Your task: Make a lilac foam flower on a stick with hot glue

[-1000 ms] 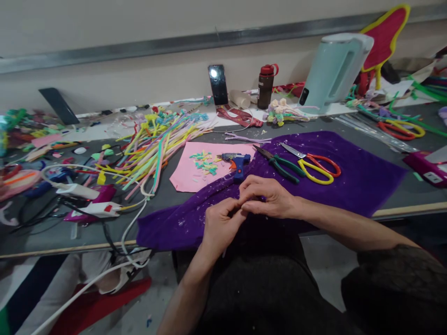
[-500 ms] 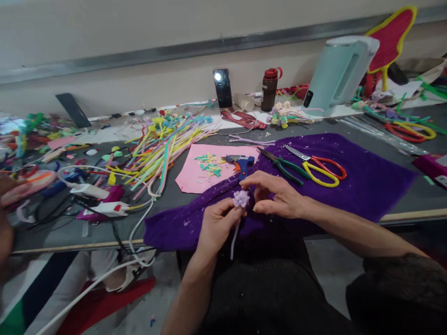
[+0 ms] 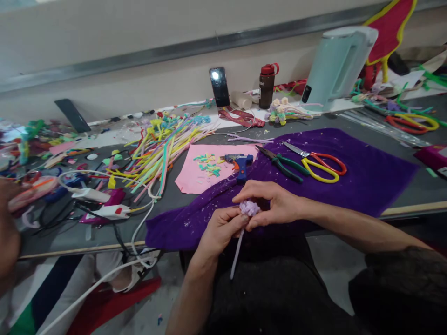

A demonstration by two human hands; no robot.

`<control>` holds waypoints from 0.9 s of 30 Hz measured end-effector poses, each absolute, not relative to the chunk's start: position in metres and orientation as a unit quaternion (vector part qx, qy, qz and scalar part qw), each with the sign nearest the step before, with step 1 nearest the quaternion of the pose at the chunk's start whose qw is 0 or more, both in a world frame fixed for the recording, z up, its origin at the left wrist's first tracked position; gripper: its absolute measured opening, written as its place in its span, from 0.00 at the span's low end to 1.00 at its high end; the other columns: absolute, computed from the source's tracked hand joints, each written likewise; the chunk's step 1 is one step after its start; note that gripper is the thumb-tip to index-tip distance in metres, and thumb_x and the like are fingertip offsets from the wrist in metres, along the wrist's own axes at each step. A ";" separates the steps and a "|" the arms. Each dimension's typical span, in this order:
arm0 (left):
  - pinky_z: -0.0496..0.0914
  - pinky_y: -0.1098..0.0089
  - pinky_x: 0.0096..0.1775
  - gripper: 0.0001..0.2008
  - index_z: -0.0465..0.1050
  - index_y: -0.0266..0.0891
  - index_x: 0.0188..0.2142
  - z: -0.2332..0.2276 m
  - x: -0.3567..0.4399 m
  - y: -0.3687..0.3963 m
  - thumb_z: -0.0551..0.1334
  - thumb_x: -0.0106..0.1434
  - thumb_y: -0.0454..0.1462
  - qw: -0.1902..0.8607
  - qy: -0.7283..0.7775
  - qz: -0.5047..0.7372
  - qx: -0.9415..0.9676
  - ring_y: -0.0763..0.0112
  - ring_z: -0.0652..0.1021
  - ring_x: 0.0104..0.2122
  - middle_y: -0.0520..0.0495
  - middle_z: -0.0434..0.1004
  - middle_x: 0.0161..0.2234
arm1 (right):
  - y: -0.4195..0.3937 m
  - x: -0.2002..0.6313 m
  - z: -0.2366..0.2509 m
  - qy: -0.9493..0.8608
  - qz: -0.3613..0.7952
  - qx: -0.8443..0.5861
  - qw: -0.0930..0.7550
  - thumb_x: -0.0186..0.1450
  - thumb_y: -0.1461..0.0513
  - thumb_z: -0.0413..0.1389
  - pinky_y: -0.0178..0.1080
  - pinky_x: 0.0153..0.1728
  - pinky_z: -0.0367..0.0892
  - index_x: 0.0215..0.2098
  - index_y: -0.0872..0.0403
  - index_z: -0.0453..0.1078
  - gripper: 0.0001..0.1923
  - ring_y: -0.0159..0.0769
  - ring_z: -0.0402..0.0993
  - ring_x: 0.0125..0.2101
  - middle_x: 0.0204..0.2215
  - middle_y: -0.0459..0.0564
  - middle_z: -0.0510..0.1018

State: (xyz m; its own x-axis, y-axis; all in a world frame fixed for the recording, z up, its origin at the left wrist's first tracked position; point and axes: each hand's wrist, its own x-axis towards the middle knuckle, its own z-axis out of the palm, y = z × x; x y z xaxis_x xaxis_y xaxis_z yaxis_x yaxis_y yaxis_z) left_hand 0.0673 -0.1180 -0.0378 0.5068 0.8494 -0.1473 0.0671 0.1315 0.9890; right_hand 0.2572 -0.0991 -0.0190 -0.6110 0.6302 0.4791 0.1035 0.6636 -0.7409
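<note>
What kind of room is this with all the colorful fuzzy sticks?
Probably a craft workshop table. A heap of pipe cleaners, a glue gun and scissors lie on it, and the left hand and right hand hold a lilac pipe-cleaner flower.

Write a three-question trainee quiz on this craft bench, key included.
1. True or false: the left hand grips the stem of the lilac pipe-cleaner flower.
2. Which tool lies nearest the pink sheet? A) glue gun B) scissors C) pliers
3. Fill in: the right hand hovers over the ____ cloth.

Key: 1 true; 2 A; 3 purple.
</note>
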 end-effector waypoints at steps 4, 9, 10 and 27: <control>0.51 0.76 0.19 0.15 0.71 0.33 0.19 -0.041 0.066 -0.117 0.62 0.54 0.43 0.634 0.392 0.290 0.601 0.81 0.59 0.15 0.55 0.59 0.13 | -0.099 0.257 -0.019 -0.827 0.349 -0.199 0.393 0.56 0.59 0.60 0.39 0.39 0.65 0.44 0.56 0.68 0.18 0.33 0.68 0.38 0.36 0.50 0.72; 0.51 0.76 0.19 0.15 0.72 0.33 0.20 -0.041 0.066 -0.117 0.62 0.54 0.43 0.627 0.396 0.287 0.607 0.81 0.59 0.15 0.54 0.60 0.13 | -0.098 0.256 -0.019 -0.826 0.352 -0.197 0.393 0.57 0.59 0.59 0.38 0.38 0.65 0.40 0.56 0.70 0.13 0.33 0.68 0.37 0.34 0.50 0.72; 0.51 0.76 0.19 0.15 0.72 0.33 0.20 -0.041 0.066 -0.117 0.62 0.54 0.44 0.623 0.399 0.287 0.608 0.81 0.59 0.15 0.54 0.60 0.13 | -0.098 0.256 -0.019 -0.826 0.352 -0.199 0.394 0.57 0.59 0.59 0.38 0.38 0.65 0.39 0.56 0.70 0.12 0.33 0.68 0.36 0.33 0.50 0.72; 0.56 0.77 0.19 0.11 0.74 0.33 0.27 -0.042 0.072 -0.115 0.65 0.52 0.42 0.621 0.414 0.321 0.583 0.81 0.61 0.16 0.54 0.65 0.16 | -0.097 0.257 -0.020 -0.821 0.344 -0.233 0.392 0.57 0.60 0.60 0.37 0.36 0.66 0.37 0.57 0.70 0.11 0.33 0.69 0.34 0.33 0.50 0.73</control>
